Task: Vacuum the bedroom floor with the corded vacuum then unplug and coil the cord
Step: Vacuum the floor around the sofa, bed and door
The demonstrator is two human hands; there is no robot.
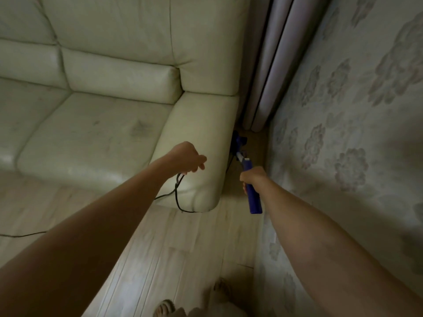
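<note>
A pale wood-plank floor [174, 255] is seen from above, bounded on the right by a wall [343, 138] covered in light paper with a cloud-like pattern. A cream leather sofa [109, 92] fills the upper left, its armrest [201, 143] reaching toward the viewer. Pale curtains [272, 65] hang in the corner behind the sofa, their hems ending near the floor.

The narrow gap between the armrest and the wall is occupied by the blue vacuum [246, 170]. Its handle is gripped by the right hand [253, 177], whose fingers are curled around the blue shaft, and the handle's end projects below the fist toward the viewer. The far end of the vacuum is seen deep in the gap, near the curtain hems; its head is dark and blurred, so no detail can be made out.

The left hand [188, 159] is held over the front of the armrest, with its fingers curled inward. A loop of the black cord [177, 191] is pinched in them and hangs down in front of the armrest. From the loop, one strand curves along the foot of the sofa, and another strand is seen lying on the floor at the far left. A further dark strand runs along the armrest's side toward the vacuum.

At the bottom edge, two feet in striped slippers [164, 307] are partly shown.
</note>
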